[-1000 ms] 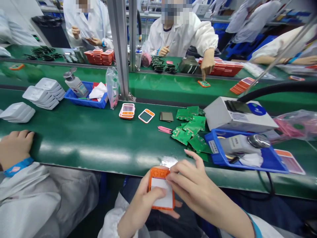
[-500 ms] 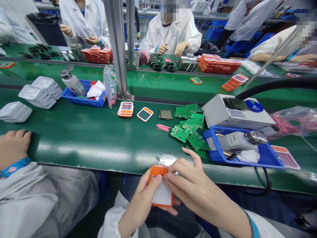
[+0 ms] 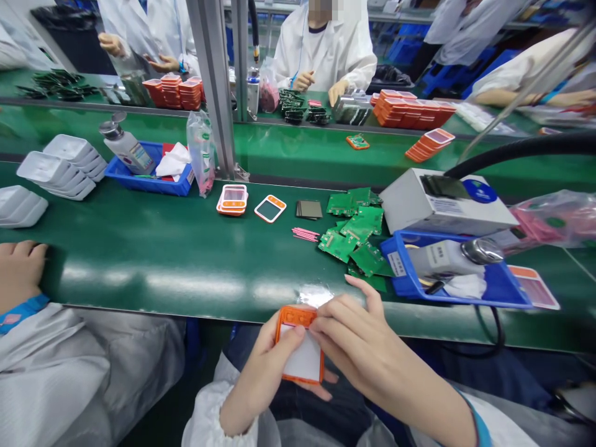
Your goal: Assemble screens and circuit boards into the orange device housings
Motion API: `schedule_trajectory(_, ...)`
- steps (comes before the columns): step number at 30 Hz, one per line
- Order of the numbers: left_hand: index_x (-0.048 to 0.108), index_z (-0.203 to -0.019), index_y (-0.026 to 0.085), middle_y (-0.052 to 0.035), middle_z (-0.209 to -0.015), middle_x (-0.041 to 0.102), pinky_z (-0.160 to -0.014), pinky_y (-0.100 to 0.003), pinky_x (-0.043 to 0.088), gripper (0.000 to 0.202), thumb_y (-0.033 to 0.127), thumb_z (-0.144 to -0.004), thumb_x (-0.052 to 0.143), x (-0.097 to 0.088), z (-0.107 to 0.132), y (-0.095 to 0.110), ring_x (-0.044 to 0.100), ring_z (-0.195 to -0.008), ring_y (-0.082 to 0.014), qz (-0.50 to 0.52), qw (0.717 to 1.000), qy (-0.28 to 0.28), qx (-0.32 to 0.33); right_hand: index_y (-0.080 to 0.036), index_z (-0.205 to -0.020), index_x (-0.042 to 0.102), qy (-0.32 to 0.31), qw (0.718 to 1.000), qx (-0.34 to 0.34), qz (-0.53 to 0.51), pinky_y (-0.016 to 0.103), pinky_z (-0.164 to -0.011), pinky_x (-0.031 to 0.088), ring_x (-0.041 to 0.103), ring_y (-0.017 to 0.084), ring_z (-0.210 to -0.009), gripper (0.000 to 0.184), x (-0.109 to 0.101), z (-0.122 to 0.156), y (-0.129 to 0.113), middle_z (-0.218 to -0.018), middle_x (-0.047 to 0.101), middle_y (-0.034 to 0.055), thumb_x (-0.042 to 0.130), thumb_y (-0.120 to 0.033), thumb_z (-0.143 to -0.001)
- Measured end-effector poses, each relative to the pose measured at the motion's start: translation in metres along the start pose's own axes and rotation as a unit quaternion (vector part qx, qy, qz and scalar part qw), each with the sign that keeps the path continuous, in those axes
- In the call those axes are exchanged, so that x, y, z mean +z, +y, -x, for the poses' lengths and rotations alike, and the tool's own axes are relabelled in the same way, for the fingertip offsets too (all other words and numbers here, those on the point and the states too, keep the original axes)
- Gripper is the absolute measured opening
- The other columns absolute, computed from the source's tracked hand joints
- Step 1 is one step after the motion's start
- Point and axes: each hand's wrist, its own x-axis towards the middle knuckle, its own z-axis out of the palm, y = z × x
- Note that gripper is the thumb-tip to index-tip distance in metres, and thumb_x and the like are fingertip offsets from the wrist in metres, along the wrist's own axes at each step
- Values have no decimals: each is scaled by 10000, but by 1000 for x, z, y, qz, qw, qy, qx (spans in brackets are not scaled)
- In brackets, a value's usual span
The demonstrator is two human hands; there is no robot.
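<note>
The orange case (image 3: 300,344) sits in front of the belt (image 3: 186,261), long side pointing away, with the left hand (image 3: 272,366) gripping it from below and the right hand (image 3: 358,347) pinching, I think, its top right edge.

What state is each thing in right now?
Orange frame: held below the table edge, white panel up.
Left hand: gripping the frame.
Right hand: fingertips on the frame's top corner.
Circuit boards: loose pile.
Dispenser bottle: lying in the blue tray.
</note>
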Motion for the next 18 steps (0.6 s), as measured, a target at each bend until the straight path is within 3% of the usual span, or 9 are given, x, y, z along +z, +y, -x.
schedule_trajectory(8, 433, -1185, 176, -110, -904, 728, -523, -312, 597, 375, 282, -851, 564, -3, 1, 1, 724, -678, -260, 82, 992, -90, -35, -225, -920, 469, 38, 992, 86, -85, 526, -1085, 212, 605, 161, -841, 142, -5, 7, 3, -859, 606, 13, 410, -98, -944)
schedule_trajectory(10, 437, -1162, 168, -128, -904, 731, -519, -318, 595, 340, 271, -856, 545, -3, 1, 1, 724, -681, -267, 88, 991, -97, -40, -242, -927, 470, 62, 983, 111, -134, 522, -1067, 280, 616, 165, -815, 140, -1, 11, 7, -844, 619, 5, 422, -111, -941)
schedule_trajectory(14, 465, -1070, 158, -142, -892, 734, -488, -327, 583, 254, 256, -844, 530, -3, 0, 0, 719, -641, -264, 106, 985, -125, -63, -251, -981, 527, 171, 951, 155, -207, 438, -1001, 418, 609, 167, -802, 175, 9, 22, 13, -801, 610, -4, 482, -96, -912)
schedule_trajectory(18, 496, -1002, 146, -144, -896, 733, -486, -324, 581, 195, 256, -845, 530, -1, 1, 2, 719, -646, -258, 111, 982, -134, -72, -257, -975, 614, 173, 925, 192, -278, 296, -779, 515, 599, 176, -876, 255, 13, 28, 10, -885, 598, 35, 429, -89, -926)
